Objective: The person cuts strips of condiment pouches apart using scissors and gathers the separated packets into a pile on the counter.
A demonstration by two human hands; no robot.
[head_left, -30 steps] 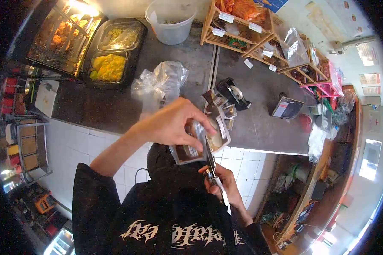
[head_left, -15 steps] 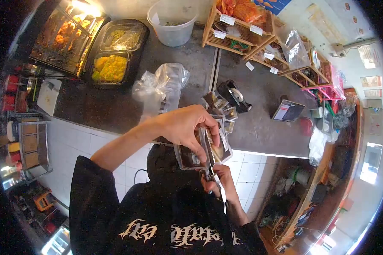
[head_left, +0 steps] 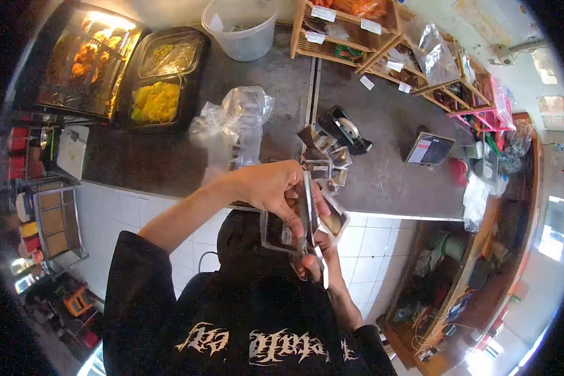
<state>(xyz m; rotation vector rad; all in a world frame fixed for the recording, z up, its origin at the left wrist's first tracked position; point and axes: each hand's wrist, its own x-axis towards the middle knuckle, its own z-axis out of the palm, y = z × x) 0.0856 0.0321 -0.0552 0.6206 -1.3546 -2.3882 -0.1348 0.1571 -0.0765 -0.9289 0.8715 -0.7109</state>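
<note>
My left hand [head_left: 266, 191] is closed on a clear plastic pack [head_left: 279, 235] with dark contents. Another clear pack [head_left: 337, 219], with something pale inside, is on the right of the same hand. Between the packs stands a metal tool with a serrated edge [head_left: 309, 197], which looks like scissors. Lower down, my right hand [head_left: 316, 260] is closed around its handle end, partly hidden by the tool. Small sachets [head_left: 326, 150] lie on the counter just beyond my hands, beside a black tape dispenser [head_left: 346, 130].
The dark counter [head_left: 382, 188] bears a crumpled clear bag [head_left: 235, 119], a plastic tub [head_left: 241, 34], a tray of yellow food [head_left: 156, 102] and a tablet-like device [head_left: 430, 149]. Wooden racks [head_left: 344, 37] stand at the back, a lit food case [head_left: 88, 62] at the left.
The serrated tool has turned more upright between the packs. The right-hand pack has shifted slightly right and is more visible. My right hand has moved slightly up.
</note>
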